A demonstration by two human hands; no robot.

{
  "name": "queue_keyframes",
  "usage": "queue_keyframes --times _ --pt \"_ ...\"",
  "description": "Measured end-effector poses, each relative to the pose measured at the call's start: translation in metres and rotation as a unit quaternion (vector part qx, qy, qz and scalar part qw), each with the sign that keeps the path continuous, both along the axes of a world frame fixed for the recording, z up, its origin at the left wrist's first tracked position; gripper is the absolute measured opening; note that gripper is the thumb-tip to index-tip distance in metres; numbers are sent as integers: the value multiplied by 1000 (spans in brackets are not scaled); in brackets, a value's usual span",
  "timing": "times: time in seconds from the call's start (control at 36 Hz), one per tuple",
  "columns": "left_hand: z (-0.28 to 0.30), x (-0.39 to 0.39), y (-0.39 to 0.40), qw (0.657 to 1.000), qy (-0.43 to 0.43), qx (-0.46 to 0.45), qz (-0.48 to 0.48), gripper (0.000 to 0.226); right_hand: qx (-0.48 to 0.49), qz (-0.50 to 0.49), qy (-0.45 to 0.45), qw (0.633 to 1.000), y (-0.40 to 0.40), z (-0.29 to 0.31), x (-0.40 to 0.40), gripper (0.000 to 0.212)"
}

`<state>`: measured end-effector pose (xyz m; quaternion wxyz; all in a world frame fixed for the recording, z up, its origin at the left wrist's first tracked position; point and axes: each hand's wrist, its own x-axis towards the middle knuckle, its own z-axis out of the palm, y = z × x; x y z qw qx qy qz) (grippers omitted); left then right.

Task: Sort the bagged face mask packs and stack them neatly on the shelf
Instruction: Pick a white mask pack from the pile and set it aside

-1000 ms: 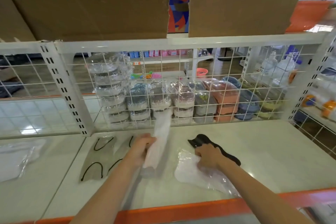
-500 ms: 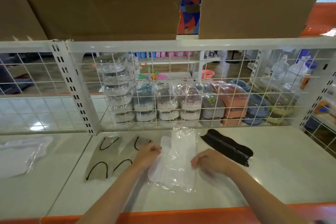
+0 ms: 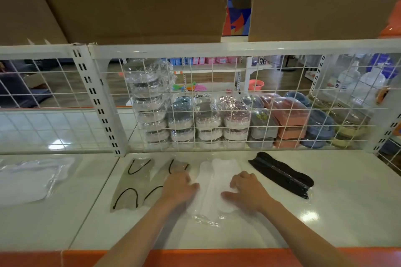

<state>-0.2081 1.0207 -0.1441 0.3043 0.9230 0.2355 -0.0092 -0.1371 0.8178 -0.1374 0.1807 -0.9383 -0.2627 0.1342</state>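
A clear bag of white face masks (image 3: 213,184) lies flat on the white shelf (image 3: 325,223), in the middle. My left hand (image 3: 179,188) presses on its left edge and my right hand (image 3: 246,188) on its right edge, fingers spread flat. To the left lies a bagged grey mask pack with black ear loops (image 3: 138,184). A bagged black mask pack (image 3: 282,174) lies to the right. Another bag of white masks (image 3: 28,180) sits on the neighbouring shelf section at far left.
A white wire grid (image 3: 195,104) closes the back of the shelf; wrapped plastic containers (image 3: 206,119) are stacked behind it. Brown cardboard boxes (image 3: 130,2) stand on the shelf above. An orange rail (image 3: 195,257) runs along the front edge.
The white mask bag, held upright in my left hand a second ago, has been laid flat between the grey and black packs. Both hands now rest on top of it.
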Motion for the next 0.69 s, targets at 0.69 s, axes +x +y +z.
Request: queue_keyframes --times 0.69 --pt "18 -18 28 880 -88 -455 101 18 363 -212 158 894 -19 36 26 18"
